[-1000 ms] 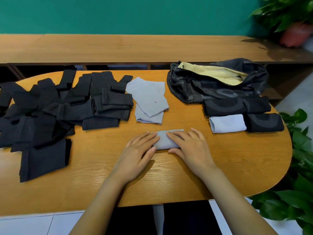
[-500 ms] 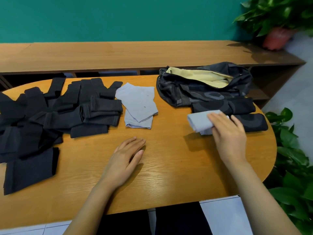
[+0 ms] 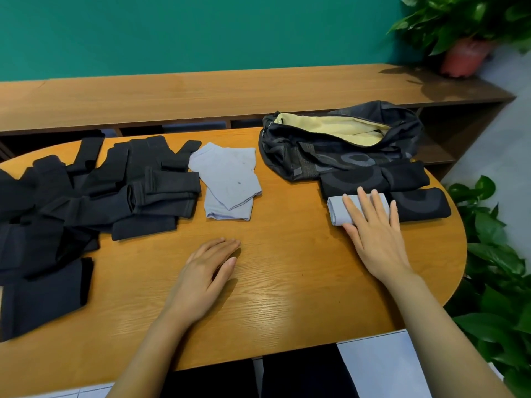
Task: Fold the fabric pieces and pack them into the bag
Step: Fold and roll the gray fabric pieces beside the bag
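My right hand (image 3: 373, 228) lies flat, fingers straight, on a folded light grey fabric piece (image 3: 336, 209) at the table's right, beside folded black pieces (image 3: 419, 204). The dark bag (image 3: 339, 150) with a pale yellow lining stands open just behind them. My left hand (image 3: 207, 271) rests flat on the wooden table (image 3: 287, 277) near the middle, holding nothing. Two unfolded light grey pieces (image 3: 230, 179) lie in the centre back. A heap of black fabric pieces (image 3: 86, 196) covers the table's left side.
A long wooden bench (image 3: 201, 96) runs behind the table against a green wall. A potted plant (image 3: 465, 38) stands at its right end. More green leaves (image 3: 500, 282) crowd the table's right edge.
My right hand carried the folded grey piece from the table's middle to the right and set it down on the other folded grey piece. My left hand stayed flat near the centre.
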`<action>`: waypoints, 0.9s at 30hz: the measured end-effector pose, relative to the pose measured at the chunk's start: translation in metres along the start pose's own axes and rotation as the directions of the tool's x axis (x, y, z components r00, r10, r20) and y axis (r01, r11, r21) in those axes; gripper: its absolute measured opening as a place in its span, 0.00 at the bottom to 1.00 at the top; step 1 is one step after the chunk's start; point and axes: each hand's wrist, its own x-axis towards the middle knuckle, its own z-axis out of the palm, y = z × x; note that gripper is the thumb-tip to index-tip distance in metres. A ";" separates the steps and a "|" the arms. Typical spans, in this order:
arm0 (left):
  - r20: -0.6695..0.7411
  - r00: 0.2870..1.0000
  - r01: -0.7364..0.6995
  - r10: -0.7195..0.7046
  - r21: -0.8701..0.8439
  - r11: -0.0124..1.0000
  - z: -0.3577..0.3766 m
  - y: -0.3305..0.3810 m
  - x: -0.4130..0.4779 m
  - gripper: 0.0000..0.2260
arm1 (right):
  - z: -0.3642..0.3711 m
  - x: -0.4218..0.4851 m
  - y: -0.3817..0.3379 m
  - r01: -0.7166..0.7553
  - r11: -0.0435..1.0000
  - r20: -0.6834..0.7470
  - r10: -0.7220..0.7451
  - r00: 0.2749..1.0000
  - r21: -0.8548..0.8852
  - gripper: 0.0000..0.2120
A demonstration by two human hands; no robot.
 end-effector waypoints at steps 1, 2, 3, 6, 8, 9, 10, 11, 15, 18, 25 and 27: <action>-0.001 1.000 0.001 -0.001 0.001 1.000 0.000 0.000 0.000 0.29 | -0.001 0.002 -0.001 0.006 1.000 0.009 -0.006 1.000 0.009 0.29; 0.000 1.000 0.002 -0.002 0.002 1.000 -0.001 0.001 0.000 0.30 | -0.002 0.004 -0.001 0.012 1.000 0.021 -0.013 1.000 0.025 0.29; 0.002 1.000 0.004 -0.004 0.000 1.000 -0.001 0.001 0.001 0.30 | -0.003 0.006 -0.001 0.018 0.999 0.032 -0.020 0.999 0.042 0.30; 0.012 1.000 0.013 -0.012 -0.009 1.000 -0.001 0.001 0.002 0.30 | -0.007 0.010 0.002 0.048 0.997 0.068 -0.052 0.996 0.060 0.33; 0.013 1.000 0.018 -0.018 -0.001 1.000 -0.001 0.001 0.002 0.30 | -0.009 0.010 0.004 0.055 0.997 0.102 -0.060 0.993 0.055 0.35; 0.018 1.000 0.019 -0.019 0.012 1.000 -0.002 0.002 0.003 0.30 | -0.010 0.010 0.004 0.049 0.997 0.116 -0.055 0.992 0.056 0.34; 0.027 0.999 0.020 -0.021 0.026 0.999 -0.002 0.004 0.004 0.30 | -0.011 0.010 0.005 0.044 0.997 0.121 -0.052 0.991 0.062 0.34; 0.038 0.999 0.025 -0.026 0.031 0.999 -0.001 0.007 0.006 0.30 | -0.012 0.010 0.006 0.043 0.996 0.118 -0.051 0.992 0.073 0.33; 0.090 0.996 -0.014 0.019 -0.056 0.998 0.012 0.050 0.039 0.25 | -0.014 0.011 0.006 0.044 0.994 0.093 -0.053 0.994 0.099 0.31; 0.160 0.984 -0.071 0.080 -0.062 0.996 0.039 0.090 0.077 0.21 | -0.020 0.015 0.008 0.052 0.981 0.089 -0.069 0.994 0.188 0.31; 0.171 0.985 0.003 0.028 -0.177 0.984 0.100 0.133 0.139 0.30 | -0.027 0.014 0.028 0.083 0.940 0.064 -0.111 0.992 0.331 0.23; 0.174 0.985 0.046 -0.005 -0.232 0.972 0.109 0.133 0.139 0.33 | -0.027 0.011 0.027 0.120 0.933 0.022 -0.135 0.991 0.341 0.21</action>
